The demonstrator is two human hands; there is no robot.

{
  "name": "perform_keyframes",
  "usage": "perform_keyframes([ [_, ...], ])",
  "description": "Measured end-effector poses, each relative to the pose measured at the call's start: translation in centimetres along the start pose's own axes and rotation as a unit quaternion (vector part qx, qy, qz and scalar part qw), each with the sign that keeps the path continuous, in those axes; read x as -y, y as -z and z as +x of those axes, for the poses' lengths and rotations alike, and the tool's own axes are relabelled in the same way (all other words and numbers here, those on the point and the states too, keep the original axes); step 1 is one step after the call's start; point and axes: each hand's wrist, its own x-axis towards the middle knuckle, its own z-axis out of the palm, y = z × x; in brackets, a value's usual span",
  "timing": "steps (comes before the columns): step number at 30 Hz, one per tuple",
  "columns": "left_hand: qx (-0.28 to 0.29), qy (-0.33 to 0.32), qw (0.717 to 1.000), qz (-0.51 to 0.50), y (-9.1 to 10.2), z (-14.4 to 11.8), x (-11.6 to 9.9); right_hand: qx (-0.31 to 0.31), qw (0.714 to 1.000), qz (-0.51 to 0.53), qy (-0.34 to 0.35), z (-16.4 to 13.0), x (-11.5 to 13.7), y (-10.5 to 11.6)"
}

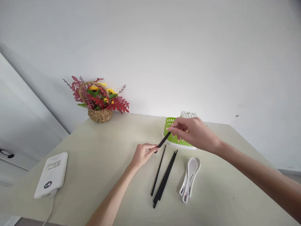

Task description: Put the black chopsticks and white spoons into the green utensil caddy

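Pinching the black chopsticks [163, 140] at both ends, left hand [141, 154] low, right hand [189, 130] high, should help keep them aligned; a green holder [173, 141] sits behind the right.

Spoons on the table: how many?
3 white spoons, overlapping in one pile right of the loose chopsticks: one in the middle, one showing on either side. More may be hidden.

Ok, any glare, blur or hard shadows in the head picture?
Head view: soft light, no hard shadows or strong glare on the table; head view: the wall dims toward the upper corners; head view: left hand and right hand look fairly sharp; head view: print on the white device is too small to read.
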Motion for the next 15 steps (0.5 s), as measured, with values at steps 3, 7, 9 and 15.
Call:
perform_keyframes([
  [3,0.012,0.028,0.999,-0.025,0.1,-0.1,0.3,0.009,1.0,-0.002,-0.005,0.2,-0.1,-0.3],
  [7,0.025,0.051,0.998,-0.024,0.2,-0.1,0.4,0.014,1.0,0.003,-0.005,0.5,0.0,-0.7],
  [9,0.028,0.056,0.998,-0.024,0.2,-0.1,0.4,0.014,1.0,0.008,-0.009,0.6,0.0,-0.8],
  [15,0.043,0.055,0.997,-0.026,0.4,0.0,0.4,0.023,0.999,0.026,-0.02,0.9,0.0,-1.1],
])
